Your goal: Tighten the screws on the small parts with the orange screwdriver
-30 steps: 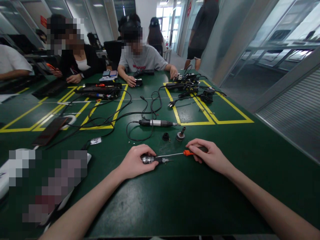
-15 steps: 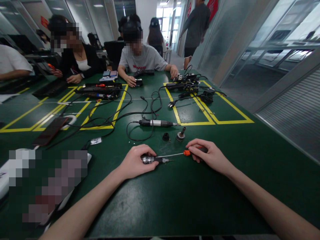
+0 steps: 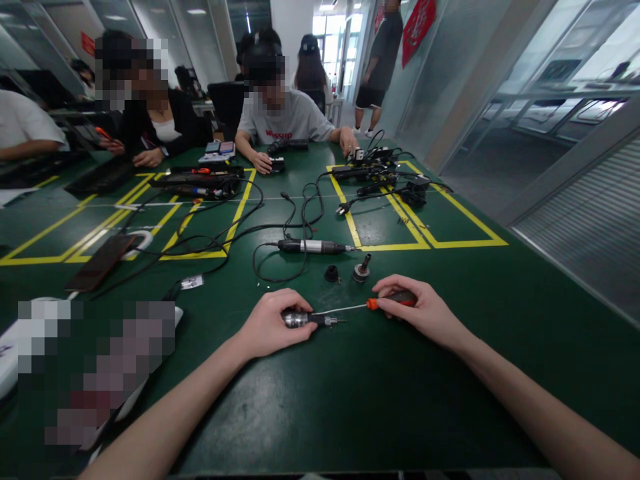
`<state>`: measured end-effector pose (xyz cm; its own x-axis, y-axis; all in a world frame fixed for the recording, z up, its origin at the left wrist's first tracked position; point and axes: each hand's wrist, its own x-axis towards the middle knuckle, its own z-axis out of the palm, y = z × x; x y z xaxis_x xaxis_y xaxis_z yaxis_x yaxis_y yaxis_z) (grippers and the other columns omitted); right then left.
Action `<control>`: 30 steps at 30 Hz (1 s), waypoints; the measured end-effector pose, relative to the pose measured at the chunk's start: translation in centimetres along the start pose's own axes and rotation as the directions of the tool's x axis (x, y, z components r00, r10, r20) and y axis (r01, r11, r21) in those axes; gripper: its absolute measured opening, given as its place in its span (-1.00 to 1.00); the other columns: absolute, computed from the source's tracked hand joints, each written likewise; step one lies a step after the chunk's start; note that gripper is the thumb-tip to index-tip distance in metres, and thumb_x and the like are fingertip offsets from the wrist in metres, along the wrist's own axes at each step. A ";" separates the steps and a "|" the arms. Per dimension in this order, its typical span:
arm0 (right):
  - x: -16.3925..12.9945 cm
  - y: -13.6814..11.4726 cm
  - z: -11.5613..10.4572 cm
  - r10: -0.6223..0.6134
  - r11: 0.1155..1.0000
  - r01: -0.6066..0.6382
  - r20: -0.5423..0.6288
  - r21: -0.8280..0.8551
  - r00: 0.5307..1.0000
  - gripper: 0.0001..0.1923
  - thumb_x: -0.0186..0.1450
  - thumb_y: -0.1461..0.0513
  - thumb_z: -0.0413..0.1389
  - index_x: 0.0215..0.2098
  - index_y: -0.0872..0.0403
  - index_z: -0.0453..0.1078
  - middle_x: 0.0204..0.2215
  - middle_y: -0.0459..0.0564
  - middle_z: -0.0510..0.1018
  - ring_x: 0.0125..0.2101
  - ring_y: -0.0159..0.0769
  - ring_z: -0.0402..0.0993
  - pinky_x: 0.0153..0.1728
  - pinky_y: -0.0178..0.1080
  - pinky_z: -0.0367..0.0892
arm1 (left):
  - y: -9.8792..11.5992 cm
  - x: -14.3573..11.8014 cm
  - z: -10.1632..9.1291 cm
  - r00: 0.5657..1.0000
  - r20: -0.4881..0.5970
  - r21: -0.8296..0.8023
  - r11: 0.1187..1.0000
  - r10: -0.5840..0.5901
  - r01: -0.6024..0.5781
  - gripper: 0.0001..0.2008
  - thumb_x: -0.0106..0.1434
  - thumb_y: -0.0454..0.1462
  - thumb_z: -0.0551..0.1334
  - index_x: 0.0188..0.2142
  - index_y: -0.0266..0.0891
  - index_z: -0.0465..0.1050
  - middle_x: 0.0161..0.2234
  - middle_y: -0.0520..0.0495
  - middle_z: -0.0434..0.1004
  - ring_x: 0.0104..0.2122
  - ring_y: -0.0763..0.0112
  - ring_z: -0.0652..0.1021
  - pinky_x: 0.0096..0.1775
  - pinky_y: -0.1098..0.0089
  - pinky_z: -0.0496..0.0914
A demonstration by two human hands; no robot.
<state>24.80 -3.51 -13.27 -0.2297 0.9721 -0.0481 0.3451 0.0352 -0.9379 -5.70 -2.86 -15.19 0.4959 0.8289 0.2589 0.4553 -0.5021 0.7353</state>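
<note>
Just beyond the hands, a small black cap (image 3: 331, 273) and a round part with an upright stem (image 3: 362, 269) sat side by side, the latter near the right fingertips. Behind them lay a corded black-and-silver driver (image 3: 311, 247), its lead looping across the middle, where more black cables (image 3: 240, 230) tangled leftward towards a phone (image 3: 100, 263) and a white tag (image 3: 192, 282). Nearer the left forearm were pixelated objects I couldn't make out. Between these, low over the tabletop, the left hand (image 3: 274, 323) had its fingers curled around a metal-and-black tool piece (image 3: 296, 320), thumb in front, its thin tip pointing right. The right hand (image 3: 425, 308) pinched an orange-and-dark screwdriver (image 3: 404, 299), fingers closed on the handle; its shaft ran to the piece, though contact at the tip couldn't be told. The green table (image 3: 400, 407) carried yellow tape (image 3: 470, 244) outlines, with a black tray (image 3: 205, 181) further back. Across it sat co-workers (image 3: 295, 117), and past them a person (image 3: 383, 60) stood by glass partitions and a red banner (image 3: 419, 30).
</note>
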 end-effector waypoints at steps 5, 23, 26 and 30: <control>0.0 0.4 0.3 0.055 0.998 -0.056 0.037 0.032 0.998 -0.47 0.27 -0.22 0.22 -0.26 0.09 0.52 -0.63 -0.11 0.47 -0.63 -0.36 0.36 -0.60 -0.28 0.32 | 0.0 0.0 0.0 1.000 -0.006 -0.012 1.000 0.004 -0.004 -0.91 0.17 -0.28 0.40 -0.30 -0.22 0.61 -0.36 -0.02 0.65 -0.37 0.37 0.60 -0.28 0.41 0.44; 0.0 0.7 0.3 0.032 0.999 -0.032 0.021 -0.005 0.999 -0.43 0.28 -0.25 0.18 -0.38 0.08 0.48 -0.70 -0.18 0.33 -0.68 -0.43 0.22 -0.62 -0.33 0.18 | -0.2 0.0 0.1 1.000 -0.004 -0.010 1.000 0.016 -0.016 -0.90 0.18 -0.29 0.41 -0.29 -0.25 0.62 -0.36 -0.02 0.64 -0.37 0.39 0.59 -0.28 0.43 0.42; 0.0 0.7 0.2 0.010 0.999 -0.010 0.006 0.039 1.000 -0.49 0.25 -0.19 0.25 -0.25 0.08 0.50 -0.62 -0.14 0.43 -0.63 -0.39 0.31 -0.60 -0.32 0.26 | -0.3 0.0 0.1 1.000 -0.004 -0.015 1.000 0.016 -0.016 -0.90 0.18 -0.28 0.41 -0.29 -0.25 0.62 -0.35 -0.02 0.64 -0.36 0.38 0.60 -0.27 0.43 0.42; 0.1 0.6 0.0 -0.045 0.999 0.045 -0.023 0.024 0.999 -0.60 0.22 -0.07 0.33 -0.20 0.06 0.52 -0.48 -0.08 0.53 -0.53 -0.35 0.43 -0.49 -0.29 0.38 | -0.2 0.0 0.1 1.000 -0.003 -0.017 1.000 0.009 -0.009 -0.90 0.18 -0.28 0.41 -0.29 -0.25 0.61 -0.35 -0.02 0.64 -0.36 0.38 0.60 -0.27 0.43 0.43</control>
<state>24.96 -3.37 -13.90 -0.2242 0.9745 0.0016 0.3122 0.0734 -0.9472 -5.76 -2.78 -15.42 0.4980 0.8249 0.2675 0.4384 -0.5056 0.7431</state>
